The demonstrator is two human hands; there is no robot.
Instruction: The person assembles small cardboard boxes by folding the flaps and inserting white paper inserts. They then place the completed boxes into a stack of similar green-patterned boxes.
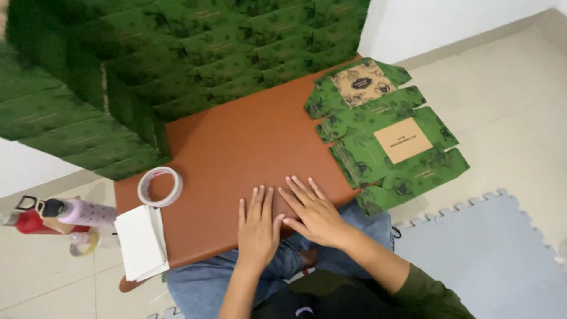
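sleeve (428, 286): dark green, long | trousers (201, 289): blue denim jeans | hands: bare

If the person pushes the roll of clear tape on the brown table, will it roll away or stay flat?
The roll of tape lies flat on its side on the brown table, so a push would probably make it slide, not roll. It looks like a thin, hollow ring, so it is likely light. It sits close to the table's left edge, beside the white paper stack, so it could slip off.
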